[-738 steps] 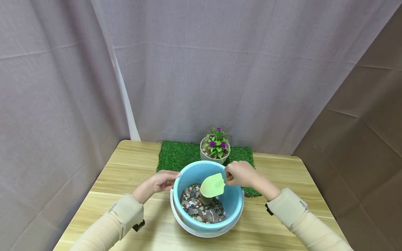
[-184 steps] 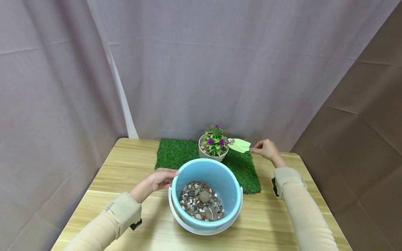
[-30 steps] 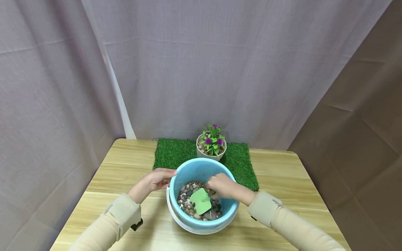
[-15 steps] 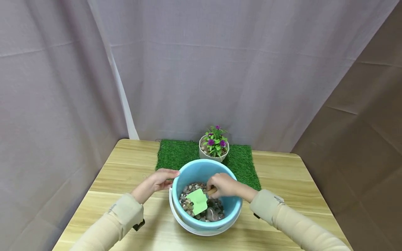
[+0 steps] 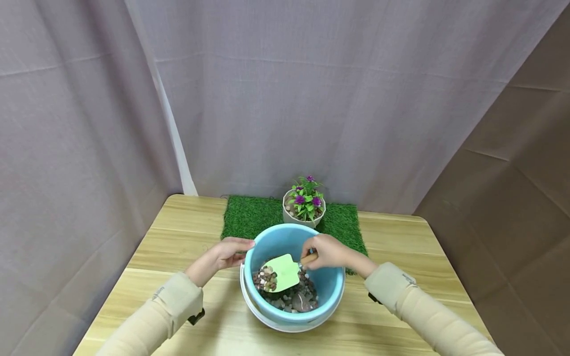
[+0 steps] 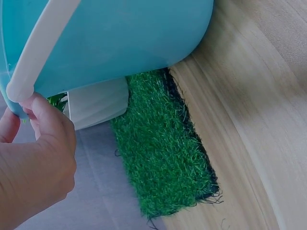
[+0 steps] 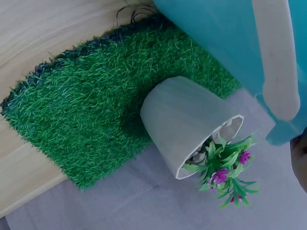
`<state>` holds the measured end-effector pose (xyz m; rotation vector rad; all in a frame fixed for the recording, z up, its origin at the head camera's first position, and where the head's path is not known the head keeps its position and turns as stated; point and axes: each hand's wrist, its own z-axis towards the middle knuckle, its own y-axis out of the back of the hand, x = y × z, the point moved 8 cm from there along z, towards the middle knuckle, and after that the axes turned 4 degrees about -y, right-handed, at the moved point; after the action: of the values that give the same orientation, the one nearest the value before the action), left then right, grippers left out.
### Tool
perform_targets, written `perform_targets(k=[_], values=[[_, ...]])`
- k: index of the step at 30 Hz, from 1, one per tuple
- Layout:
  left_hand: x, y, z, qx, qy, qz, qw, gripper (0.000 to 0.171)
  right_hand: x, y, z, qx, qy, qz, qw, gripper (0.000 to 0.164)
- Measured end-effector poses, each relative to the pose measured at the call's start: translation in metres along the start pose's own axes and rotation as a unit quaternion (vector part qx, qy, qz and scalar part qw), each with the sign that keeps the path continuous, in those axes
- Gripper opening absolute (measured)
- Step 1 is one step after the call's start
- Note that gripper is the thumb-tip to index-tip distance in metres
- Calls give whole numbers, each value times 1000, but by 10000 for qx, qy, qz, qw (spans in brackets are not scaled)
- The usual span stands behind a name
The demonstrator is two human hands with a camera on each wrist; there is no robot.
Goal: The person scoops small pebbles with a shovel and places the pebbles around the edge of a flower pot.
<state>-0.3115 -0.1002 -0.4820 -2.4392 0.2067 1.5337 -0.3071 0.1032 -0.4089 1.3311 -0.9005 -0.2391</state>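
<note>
A light blue bucket (image 5: pixel 327 291) with pebbles (image 5: pixel 307 289) in its bottom stands on the wooden table. My left hand (image 5: pixel 227 253) pinches the bucket's rim on the left; in the left wrist view its thumb and fingers (image 6: pixel 50 117) meet at the rim beside the white handle's end (image 6: pixel 21 86). My right hand (image 5: pixel 327 251) grips the wooden handle of a pale green trowel (image 5: pixel 285 273) inside the bucket's mouth. Several pebbles (image 5: pixel 265 279) lie on the trowel's tip end. The right wrist view catches only a bit of that hand (image 7: pixel 300 160) at the edge.
Behind the bucket, a white flowerpot (image 5: pixel 303 217) with purple flowers (image 5: pixel 307 198) and stones in it stands on a green artificial grass mat (image 5: pixel 251 217). The wooden table (image 5: pixel 178 232) ends at grey curtains (image 5: pixel 285 99) at the back and a brown cloth (image 5: pixel 507 198) on the right.
Over the last second my right hand has raised the trowel from the pebbles, turning it level with pebbles on it. Earlier, the trowel was beside the flowerpot. My left hand has stayed on the rim.
</note>
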Motion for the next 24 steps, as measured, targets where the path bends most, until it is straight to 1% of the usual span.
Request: perform_targets(k=[8, 19, 24], values=[[0, 0, 0, -21, 7, -22, 10000, 43, -2, 10, -4, -151, 85, 209, 9996, 11], [0, 0, -1, -58, 42, 8, 10000, 43, -7, 22, -5, -190, -67, 332, 9992, 9], [1, 1, 1, -59, 43, 26, 10000, 42, -11, 27, -8, -196, -138, 483, 9985, 8]])
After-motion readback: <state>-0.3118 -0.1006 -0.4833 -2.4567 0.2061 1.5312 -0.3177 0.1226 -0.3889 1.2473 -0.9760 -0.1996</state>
